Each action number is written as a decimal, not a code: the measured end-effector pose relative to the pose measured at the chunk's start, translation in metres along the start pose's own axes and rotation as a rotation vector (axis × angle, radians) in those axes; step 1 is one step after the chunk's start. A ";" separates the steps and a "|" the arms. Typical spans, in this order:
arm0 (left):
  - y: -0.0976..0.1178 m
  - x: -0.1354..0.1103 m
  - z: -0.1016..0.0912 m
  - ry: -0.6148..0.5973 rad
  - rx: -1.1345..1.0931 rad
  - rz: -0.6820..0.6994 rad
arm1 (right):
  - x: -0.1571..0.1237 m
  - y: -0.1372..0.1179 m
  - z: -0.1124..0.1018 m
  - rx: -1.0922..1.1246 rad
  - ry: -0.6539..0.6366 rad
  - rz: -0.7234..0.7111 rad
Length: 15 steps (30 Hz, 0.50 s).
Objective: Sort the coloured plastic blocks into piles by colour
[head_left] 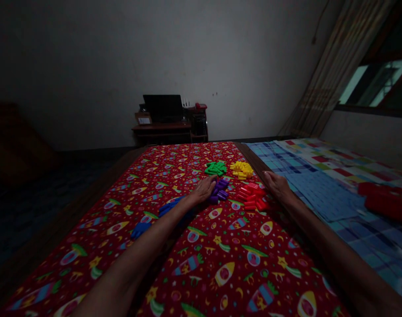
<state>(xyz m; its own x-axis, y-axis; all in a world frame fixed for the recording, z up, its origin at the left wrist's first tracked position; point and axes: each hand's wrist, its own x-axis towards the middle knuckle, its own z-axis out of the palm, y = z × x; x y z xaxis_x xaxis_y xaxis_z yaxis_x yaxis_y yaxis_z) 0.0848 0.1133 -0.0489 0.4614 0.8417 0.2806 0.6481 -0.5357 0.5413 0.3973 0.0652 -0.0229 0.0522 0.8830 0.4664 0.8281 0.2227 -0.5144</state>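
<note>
On a red cloth with rocket prints (194,246) lie small plastic pieces sorted by colour: a green pile (215,168), a yellow pile (241,170), a purple pile (219,191), a red pile (253,197) and blue pieces (167,208) partly hidden behind my left forearm. My left hand (204,188) rests palm down beside the purple pile, its fingers loosely curved and touching that pile. My right hand (276,185) lies flat at the right edge of the red pile, fingers stretched out, holding nothing.
A blue checked cloth (322,193) covers the surface to the right, with a red object (385,200) on it. A low desk with a dark screen (167,116) stands against the far wall. A curtain and window are at upper right.
</note>
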 end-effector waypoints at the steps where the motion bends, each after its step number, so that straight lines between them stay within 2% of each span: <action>1: -0.001 -0.001 -0.002 0.022 0.010 0.010 | -0.001 0.001 0.002 0.007 -0.002 -0.018; 5: -0.002 -0.009 -0.023 0.103 0.044 0.091 | -0.009 0.004 0.014 0.024 -0.018 -0.159; 8: 0.004 -0.027 -0.048 0.138 0.087 0.155 | 0.000 0.010 0.023 -0.017 -0.053 -0.163; 11: 0.016 -0.061 -0.072 0.163 0.140 0.164 | 0.032 0.015 0.033 -0.088 -0.147 -0.106; 15: 0.030 -0.131 -0.092 0.198 0.197 0.099 | 0.080 0.020 0.056 -0.145 -0.339 -0.084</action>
<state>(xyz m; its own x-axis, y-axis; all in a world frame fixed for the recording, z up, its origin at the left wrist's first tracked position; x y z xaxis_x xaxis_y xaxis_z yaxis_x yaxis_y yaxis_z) -0.0121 -0.0071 0.0035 0.4133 0.7712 0.4841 0.7200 -0.6023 0.3448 0.3869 0.1632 -0.0358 -0.1865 0.9562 0.2258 0.8932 0.2607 -0.3663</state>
